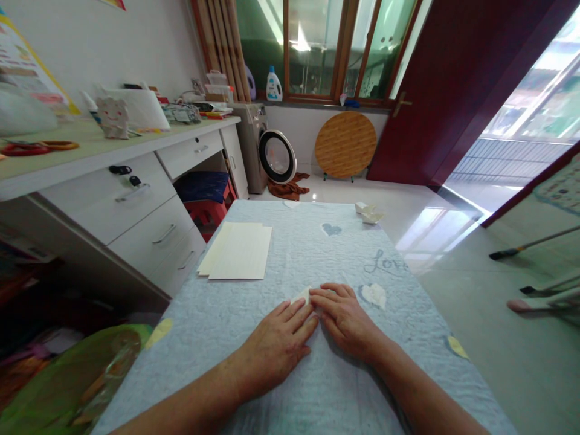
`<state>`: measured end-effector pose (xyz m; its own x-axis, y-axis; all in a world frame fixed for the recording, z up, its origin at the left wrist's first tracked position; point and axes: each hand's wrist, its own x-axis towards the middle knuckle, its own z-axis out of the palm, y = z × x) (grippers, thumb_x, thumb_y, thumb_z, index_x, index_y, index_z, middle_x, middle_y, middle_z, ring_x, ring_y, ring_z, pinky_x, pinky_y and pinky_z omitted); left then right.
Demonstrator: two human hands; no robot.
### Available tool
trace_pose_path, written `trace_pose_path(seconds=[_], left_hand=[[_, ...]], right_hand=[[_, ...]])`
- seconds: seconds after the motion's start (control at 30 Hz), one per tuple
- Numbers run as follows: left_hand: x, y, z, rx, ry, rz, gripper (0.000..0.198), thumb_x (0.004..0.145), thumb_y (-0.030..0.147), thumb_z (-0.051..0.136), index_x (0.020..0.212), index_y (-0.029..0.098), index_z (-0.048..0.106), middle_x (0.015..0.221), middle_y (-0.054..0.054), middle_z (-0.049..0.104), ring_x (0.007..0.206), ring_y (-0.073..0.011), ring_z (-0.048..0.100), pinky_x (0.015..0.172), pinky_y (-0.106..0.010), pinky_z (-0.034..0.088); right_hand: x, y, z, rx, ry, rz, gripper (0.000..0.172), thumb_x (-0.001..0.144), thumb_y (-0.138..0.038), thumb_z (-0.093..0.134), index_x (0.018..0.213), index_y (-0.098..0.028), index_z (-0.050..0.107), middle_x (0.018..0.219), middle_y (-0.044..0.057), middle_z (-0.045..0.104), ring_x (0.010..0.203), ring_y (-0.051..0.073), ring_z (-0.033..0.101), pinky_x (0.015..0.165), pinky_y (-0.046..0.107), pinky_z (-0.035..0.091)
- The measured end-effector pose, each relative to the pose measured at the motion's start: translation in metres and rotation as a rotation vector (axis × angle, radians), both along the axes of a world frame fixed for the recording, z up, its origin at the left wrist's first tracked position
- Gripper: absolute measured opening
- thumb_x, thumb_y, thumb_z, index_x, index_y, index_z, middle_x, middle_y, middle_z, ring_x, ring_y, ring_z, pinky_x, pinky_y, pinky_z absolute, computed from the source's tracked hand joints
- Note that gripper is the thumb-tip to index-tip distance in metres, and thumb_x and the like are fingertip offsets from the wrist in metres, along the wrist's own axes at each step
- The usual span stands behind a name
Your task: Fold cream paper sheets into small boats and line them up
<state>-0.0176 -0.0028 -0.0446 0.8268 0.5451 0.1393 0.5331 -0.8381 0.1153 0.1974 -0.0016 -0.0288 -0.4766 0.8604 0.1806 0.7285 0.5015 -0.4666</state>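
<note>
A small folded piece of cream paper [301, 296] lies on the cloth-covered table, mostly covered by fingers. My left hand [285, 338] rests flat over its near side with the fingers stretched out. From the right, my right hand [344, 320] touches the paper's right edge with its fingertips, its fingers extended. The two hands nearly meet at the paper. Farther off to the left is a stack of cream paper sheets [240, 251]. At the table's far right corner sits a folded paper shape [369, 212].
A light blue quilted cloth [312, 254] covers the table. White drawers and a desk [131, 205] stand to the left, with a red stool [206, 211] beneath. Behind are a washing machine with its door [277, 157] ajar and a round wooden tabletop [346, 144].
</note>
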Motion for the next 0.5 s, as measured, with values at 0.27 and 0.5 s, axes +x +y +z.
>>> trace_pose_path(seconds=[0.27,0.5], left_hand=[[0.0018,0.0013,0.0015,0.014,-0.103,-0.037,0.047,0.094,0.026,0.056,0.138,0.014,0.048,0.14,-0.013,0.056,0.131,-0.0288,0.051,0.108,-0.045,0.044],[0.0035,0.0027,0.0052,0.013,-0.118,-0.015,0.038,0.095,0.024,0.054,0.131,0.012,0.055,0.133,-0.013,0.062,0.124,-0.0282,0.057,0.102,-0.044,0.05]], right_hand=[[-0.0055,0.0009,0.005,-0.078,-0.132,-0.03,0.039,0.093,-0.021,0.045,0.131,-0.024,0.055,0.144,0.004,0.053,0.134,0.027,0.038,0.11,0.046,0.025],[0.0036,0.0007,0.0107,-0.033,-0.104,-0.011,0.04,0.086,-0.008,0.046,0.122,-0.021,0.059,0.113,0.007,0.068,0.121,0.023,0.048,0.107,0.043,0.027]])
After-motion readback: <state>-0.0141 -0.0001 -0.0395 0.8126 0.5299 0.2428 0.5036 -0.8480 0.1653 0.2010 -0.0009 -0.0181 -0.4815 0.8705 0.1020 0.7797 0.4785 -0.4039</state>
